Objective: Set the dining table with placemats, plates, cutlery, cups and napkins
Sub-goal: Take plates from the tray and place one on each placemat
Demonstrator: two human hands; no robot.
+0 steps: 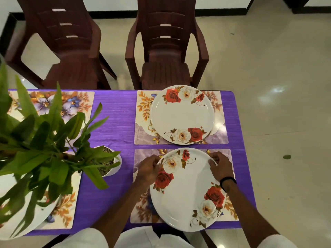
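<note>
A white plate with red and cream roses point(186, 192) lies on the near right placemat point(143, 208). My left hand point(148, 169) grips its left rim and my right hand point(221, 166) grips its far right rim. A second rose plate point(182, 115) rests on the far right placemat point(143, 122). On the left, a far floral placemat point(78, 102) lies bare, and a near left placemat point(68, 212) carries another white plate point(19, 226), mostly hidden by leaves.
A green plant point(44, 145) in a small white pot point(114, 169) stands at the table's centre left, its leaves spreading over the left side. Purple cloth point(114, 122) covers the table. Two brown plastic chairs point(166, 56) stand at the far edge.
</note>
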